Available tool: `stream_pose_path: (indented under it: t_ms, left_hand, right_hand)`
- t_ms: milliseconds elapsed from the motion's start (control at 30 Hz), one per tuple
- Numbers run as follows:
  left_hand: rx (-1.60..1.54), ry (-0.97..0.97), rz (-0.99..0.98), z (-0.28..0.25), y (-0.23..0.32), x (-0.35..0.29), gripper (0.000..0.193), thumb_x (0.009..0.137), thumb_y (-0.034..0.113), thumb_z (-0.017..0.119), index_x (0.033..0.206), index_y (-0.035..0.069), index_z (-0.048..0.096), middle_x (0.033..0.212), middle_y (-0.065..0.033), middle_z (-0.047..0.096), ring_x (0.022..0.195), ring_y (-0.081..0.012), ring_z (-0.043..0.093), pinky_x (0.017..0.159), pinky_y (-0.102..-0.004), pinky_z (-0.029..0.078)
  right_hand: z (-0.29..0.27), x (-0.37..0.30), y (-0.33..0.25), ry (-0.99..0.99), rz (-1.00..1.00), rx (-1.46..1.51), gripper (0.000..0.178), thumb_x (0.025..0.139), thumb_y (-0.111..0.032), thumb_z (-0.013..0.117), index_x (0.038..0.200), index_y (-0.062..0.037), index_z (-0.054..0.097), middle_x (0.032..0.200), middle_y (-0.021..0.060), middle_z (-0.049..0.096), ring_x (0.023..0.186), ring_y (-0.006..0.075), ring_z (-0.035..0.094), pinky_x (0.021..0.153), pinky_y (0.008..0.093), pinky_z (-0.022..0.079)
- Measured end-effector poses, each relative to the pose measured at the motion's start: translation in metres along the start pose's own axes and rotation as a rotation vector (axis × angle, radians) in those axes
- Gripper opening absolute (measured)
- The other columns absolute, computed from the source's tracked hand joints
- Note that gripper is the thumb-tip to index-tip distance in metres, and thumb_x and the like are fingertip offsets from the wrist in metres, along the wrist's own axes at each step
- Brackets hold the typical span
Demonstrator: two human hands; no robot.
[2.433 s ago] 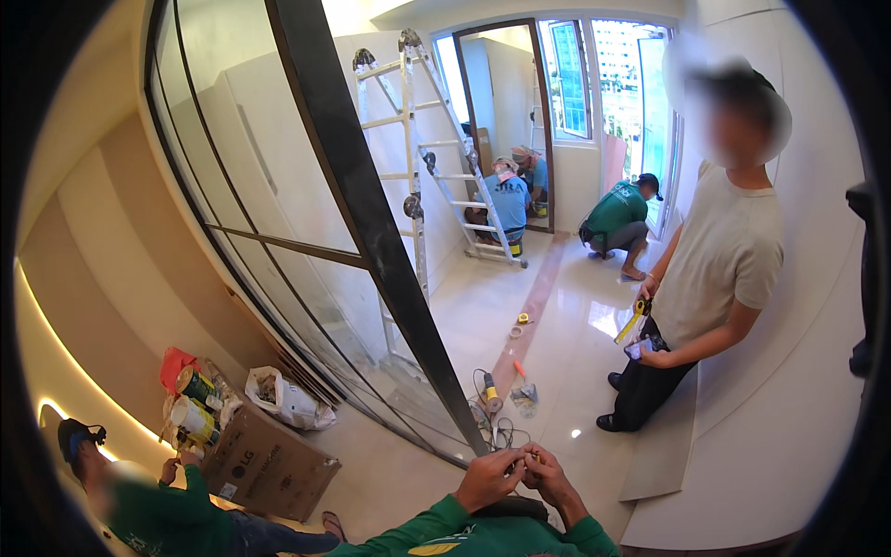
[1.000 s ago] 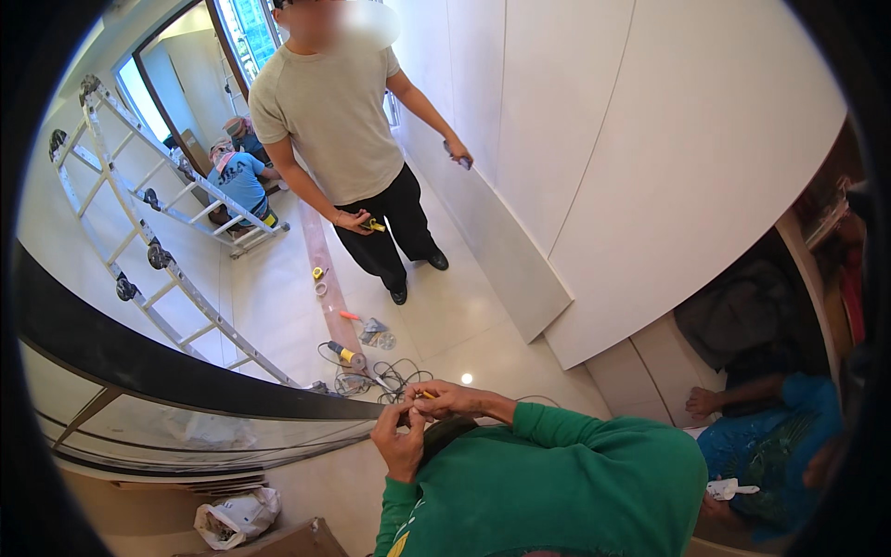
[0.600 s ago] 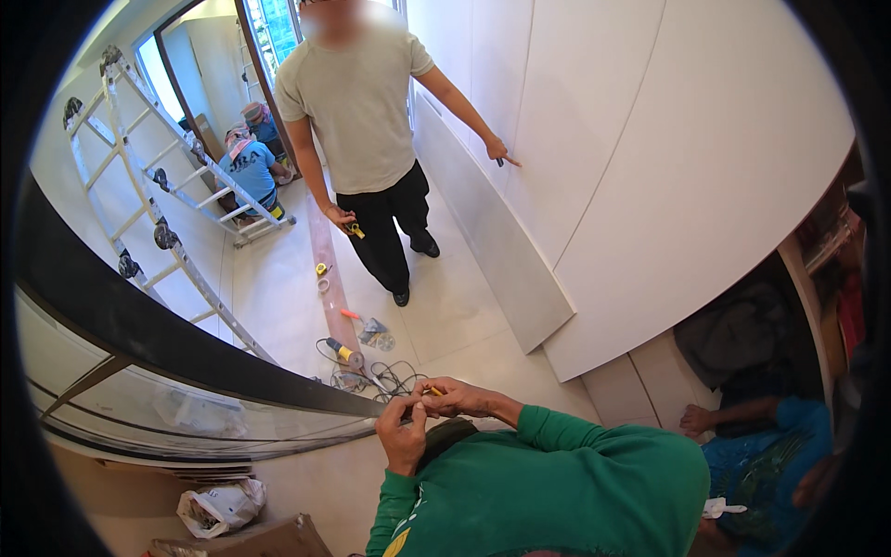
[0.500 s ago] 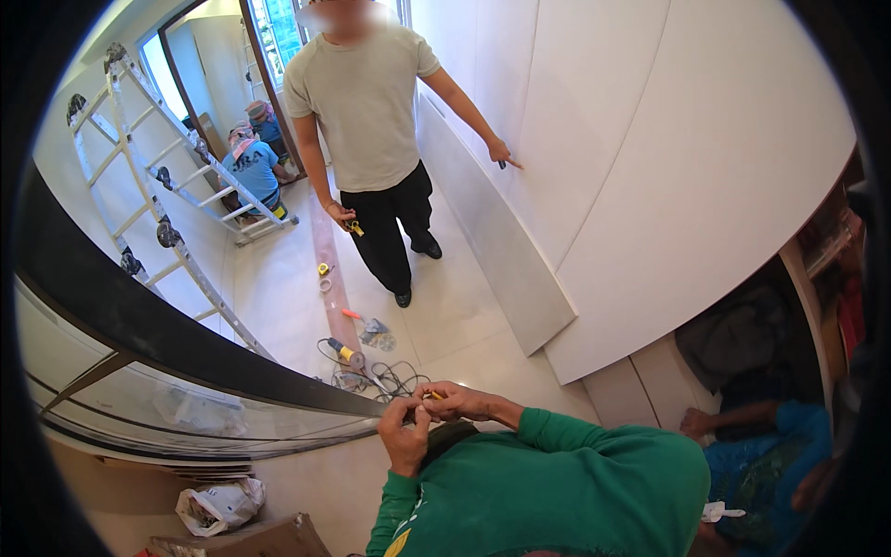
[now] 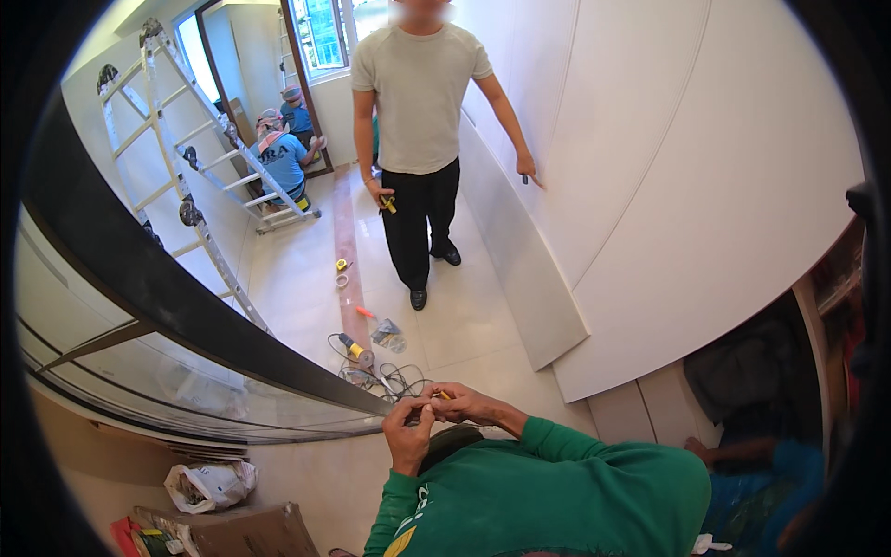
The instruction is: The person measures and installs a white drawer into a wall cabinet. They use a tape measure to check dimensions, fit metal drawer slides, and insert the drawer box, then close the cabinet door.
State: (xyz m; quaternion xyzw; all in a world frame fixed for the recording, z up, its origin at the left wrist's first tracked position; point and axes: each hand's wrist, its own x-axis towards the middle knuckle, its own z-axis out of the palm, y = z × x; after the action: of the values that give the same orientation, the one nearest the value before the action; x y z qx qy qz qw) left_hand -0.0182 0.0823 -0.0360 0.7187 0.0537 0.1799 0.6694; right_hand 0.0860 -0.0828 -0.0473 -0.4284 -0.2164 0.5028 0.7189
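Above glossy floor tiles (image 5: pixel 473 339), near smooth white panels (image 5: pixel 640 176), the right hand (image 5: pixel 469 407) pinches a yellow piece (image 5: pixel 445 395) beside the left hand (image 5: pixel 406 440), whose grip is unclear.

A small, slender yellow item (image 5: pixel 445 395) is located at the lower centre of the frame, held in the right hand (image 5: pixel 467 406). Only a short, tilted section is visible; its full length is hidden.

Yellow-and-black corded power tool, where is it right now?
In the head view, the yellow-and-black power tool lies left of centre, beside tangled dark cables, above and to the left of the person's bare left hand.
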Motion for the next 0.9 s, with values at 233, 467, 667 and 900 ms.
stream_pose_path:
  t_ms: [233, 467, 667, 900]
  left_hand:
    - [0.053, 0.018, -0.008, 0.002, -0.004, -0.002, 0.010, 0.093, 0.003, 0.079, 0.101, -0.002, 0.077, 0.087, -0.0069, 0.074, 0.075, -0.0126, 0.071, 0.070, -0.0271, 0.056]
    - [0.086, 0.030, 0.010, 0.014, 0.000, 0.002, 0.010, 0.093, 0.004, 0.080, 0.100, -0.002, 0.077, 0.086, -0.0070, 0.076, 0.074, -0.0125, 0.072, 0.068, -0.0273, 0.056]
    - [-0.016, 0.039, -0.086, 0.027, -0.001, 0.008, 0.010, 0.095, 0.004, 0.079, 0.102, -0.003, 0.076, 0.088, -0.0073, 0.077, 0.075, -0.0108, 0.073, 0.067, -0.0258, 0.055]
    - [0.005, 0.028, -0.073, 0.043, 0.001, 0.018, 0.009, 0.094, 0.003, 0.079, 0.100, -0.002, 0.074, 0.083, -0.0055, 0.073, 0.074, -0.0114, 0.074, 0.066, -0.0245, 0.054]
  right_hand:
    - [-0.012, -0.003, 0.008, 0.012, 0.049, -0.004, 0.029, 0.111, -0.038, 0.066, 0.121, -0.0117, 0.059, 0.083, -0.0022, 0.058, 0.059, 0.0008, 0.040, 0.051, 0.0202, 0.025]
    - [-0.026, -0.007, 0.014, 0.007, 0.062, 0.051, 0.032, 0.110, -0.040, 0.067, 0.123, -0.0116, 0.058, 0.085, -0.0014, 0.058, 0.057, 0.0011, 0.039, 0.050, 0.0199, 0.025]
    - [-0.038, -0.008, 0.005, -0.002, 0.067, 0.043, 0.034, 0.110, -0.042, 0.068, 0.124, -0.0120, 0.059, 0.086, -0.0017, 0.058, 0.057, 0.0014, 0.038, 0.050, 0.0197, 0.025]
    - [-0.051, -0.012, -0.001, -0.034, 0.072, 0.070, 0.033, 0.109, -0.041, 0.069, 0.122, -0.0121, 0.060, 0.083, -0.0040, 0.054, 0.058, 0.0014, 0.037, 0.051, 0.0207, 0.025]
